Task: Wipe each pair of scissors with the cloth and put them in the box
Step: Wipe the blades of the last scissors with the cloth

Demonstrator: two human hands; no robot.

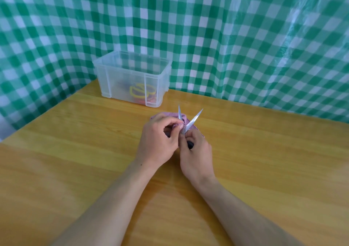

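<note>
My right hand (198, 151) covers the handles of the scissors (194, 120) but for a dark sliver at its 11 o'clock, and my left hand (158, 140) hides most of the cloth (164, 115). Through the cloudy wall of the box (124, 79), at 11 o'clock from my hands, yellow and red loops (140, 91) blur uncountably; my forearms (113, 198) run off the bottom edge.

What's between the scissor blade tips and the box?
Head view: only bare table separates the tips of the scissors from the box; the cloth lies under the blades.
</note>
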